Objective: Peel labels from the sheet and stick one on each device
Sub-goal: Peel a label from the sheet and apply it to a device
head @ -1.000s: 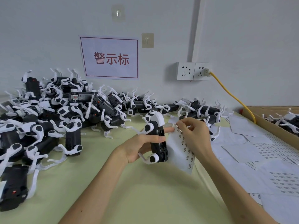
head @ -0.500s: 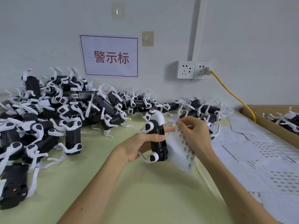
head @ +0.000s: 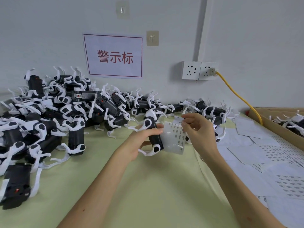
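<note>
My left hand (head: 141,142) grips a black device with white legs (head: 153,130), held upright above the green table, and its thumb pins a label sheet (head: 172,139) against the device's right side. The sheet carries rows of small printed labels and curls at its lower edge. My right hand (head: 199,129) is at the sheet's upper right corner, thumb and forefinger pinching at a label there. Whether the label is free of the sheet is too small to tell.
A large heap of the same black-and-white devices (head: 54,112) covers the table's left and back. Loose label sheets (head: 269,155) lie at the right. A cardboard box (head: 273,124) with more devices stands far right. A yellow cable (head: 238,94) runs from wall sockets (head: 199,70).
The label sheet has swung from hanging edge-on to facing me more flatly. My right hand has shifted slightly right and up along the sheet's top edge. The device stays in my left hand.
</note>
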